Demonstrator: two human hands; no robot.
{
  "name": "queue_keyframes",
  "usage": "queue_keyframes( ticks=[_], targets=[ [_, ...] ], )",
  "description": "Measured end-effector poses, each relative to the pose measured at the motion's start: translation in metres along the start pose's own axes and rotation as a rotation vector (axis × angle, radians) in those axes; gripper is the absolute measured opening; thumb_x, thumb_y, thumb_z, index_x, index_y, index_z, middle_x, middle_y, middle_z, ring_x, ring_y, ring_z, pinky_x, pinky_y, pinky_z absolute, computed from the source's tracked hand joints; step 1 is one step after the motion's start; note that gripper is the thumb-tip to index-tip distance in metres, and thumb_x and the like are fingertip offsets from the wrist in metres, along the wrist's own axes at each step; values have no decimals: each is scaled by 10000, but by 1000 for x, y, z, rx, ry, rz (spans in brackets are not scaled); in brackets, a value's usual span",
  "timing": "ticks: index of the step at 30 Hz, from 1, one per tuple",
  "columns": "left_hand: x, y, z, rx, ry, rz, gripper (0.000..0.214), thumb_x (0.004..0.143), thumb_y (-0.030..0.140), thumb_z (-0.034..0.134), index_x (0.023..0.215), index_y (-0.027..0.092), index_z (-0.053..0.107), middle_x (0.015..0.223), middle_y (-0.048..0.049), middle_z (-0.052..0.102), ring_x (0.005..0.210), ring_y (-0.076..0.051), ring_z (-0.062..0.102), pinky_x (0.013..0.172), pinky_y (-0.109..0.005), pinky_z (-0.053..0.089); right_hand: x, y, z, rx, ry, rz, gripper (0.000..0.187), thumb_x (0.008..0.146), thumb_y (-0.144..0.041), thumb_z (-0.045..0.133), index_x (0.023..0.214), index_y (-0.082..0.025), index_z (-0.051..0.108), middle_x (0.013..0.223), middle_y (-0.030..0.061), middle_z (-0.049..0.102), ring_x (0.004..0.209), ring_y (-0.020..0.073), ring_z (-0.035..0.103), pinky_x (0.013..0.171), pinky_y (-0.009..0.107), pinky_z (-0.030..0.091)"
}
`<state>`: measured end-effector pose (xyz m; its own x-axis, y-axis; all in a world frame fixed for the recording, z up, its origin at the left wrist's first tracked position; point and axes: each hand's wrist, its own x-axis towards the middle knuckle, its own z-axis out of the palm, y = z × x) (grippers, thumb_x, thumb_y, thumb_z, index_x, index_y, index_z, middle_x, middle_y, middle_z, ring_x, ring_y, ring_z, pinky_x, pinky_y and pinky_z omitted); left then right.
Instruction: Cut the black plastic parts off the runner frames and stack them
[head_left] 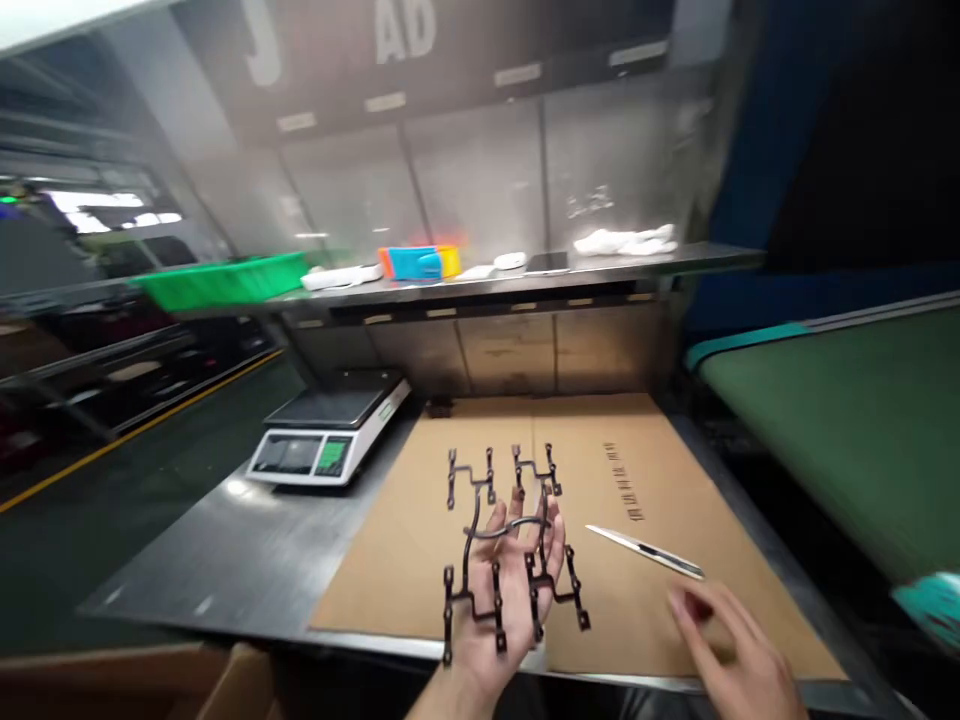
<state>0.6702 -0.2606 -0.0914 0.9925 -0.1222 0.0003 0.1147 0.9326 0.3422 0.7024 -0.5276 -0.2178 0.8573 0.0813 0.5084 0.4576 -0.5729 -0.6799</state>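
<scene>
Cardboard (390, 570) | left grip (502, 600): 1 black frame (471, 540) | right grip (727, 640): near 1 knife (645, 552)

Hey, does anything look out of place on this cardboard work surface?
Yes: a slim utility knife lies loose on the cardboard sheet, blade apparently exposed, close to the right hand, which looks risky.

**Bare hands and forearm in view, dark clothing below**
The left hand (504, 590) and right hand (731, 640) are seen ungloved, and the left forearm (442, 695) is uncovered to the frame's lower edge. Dark fabric (577, 700) is seen between the arms, its cut too dim to be made out.
</scene>
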Motion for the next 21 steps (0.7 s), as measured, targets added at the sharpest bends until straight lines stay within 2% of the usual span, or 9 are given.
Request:
queue_keyframes(
  ticks=[2,3,4,6,10,14,16,18,21],
  targets=[
    [-19,21,-14,-19,66,41,462,1101,276,335,1515,299,539,1498,-79,619,1451,-252,514,1254,-448,351,24,15,34,-96,-197,-96,490,959,-573,614,1355,-288,659,1332,106,683,1230,340,645,1024,480,557],
    [-24,30,-18,-25,76,66,463,1096,258,339,1507,293,550,1494,-82,623,1441,-256,526,1256,-454,347,35,22,49,-144,-269,-138,534,940,-588,628,1393,-305,641,1405,110,646,1314,375,586,1071,547,517],
    [-26,40,-22,-30,70,91,466,1090,243,342,1500,282,560,1489,-84,627,1436,-261,532,1261,-460,338,43,28,62,-171,-307,-159,537,931,-596,633,1388,-316,651,1417,112,639,1336,392,564,1083,588,496],
    [-24,57,-26,-47,34,109,471,1072,223,353,1479,254,587,1469,-84,644,1435,-265,533,1275,-466,311,54,36,79,-152,-333,-146,450,957,-579,595,1296,-311,719,1323,116,687,1269,375,611,1056,579,512],
    [7,88,-19,-68,-36,98,497,1035,216,384,1498,241,563,1478,-65,638,1472,-258,485,1300,-467,249,64,36,85,-47,-319,35,409,952,-579,590,1110,-260,791,1105,126,734,1087,331,695,965,484,567],
    [54,112,5,-37,-117,15,526,1038,231,357,1545,232,497,1526,-64,592,1525,-240,400,1321,-466,179,78,28,78,-7,-376,226,370,876,-609,676,866,-250,765,960,85,732,976,312,710,884,419,571],
    [76,119,16,-32,-204,-34,513,1049,251,331,1495,148,561,1534,-103,577,1524,-256,398,1328,-436,146,94,14,76,109,-382,321,381,892,-615,665,813,-242,688,846,46,700,836,265,705,778,368,567],
    [93,122,22,-38,-307,-71,525,1061,271,299,1445,87,607,1551,-133,546,1515,-279,410,1330,-422,135,121,-13,74,287,-324,402,383,921,-622,640,875,-242,624,787,14,665,680,207,655,633,315,529],
    [108,123,20,-49,-438,-117,545,1074,286,264,1469,78,577,1580,-133,502,1513,-286,406,1325,-414,169,176,-73,70,517,-220,322,322,959,-564,646,1018,-250,605,896,27,694,626,151,563,522,260,437]
  ],
)
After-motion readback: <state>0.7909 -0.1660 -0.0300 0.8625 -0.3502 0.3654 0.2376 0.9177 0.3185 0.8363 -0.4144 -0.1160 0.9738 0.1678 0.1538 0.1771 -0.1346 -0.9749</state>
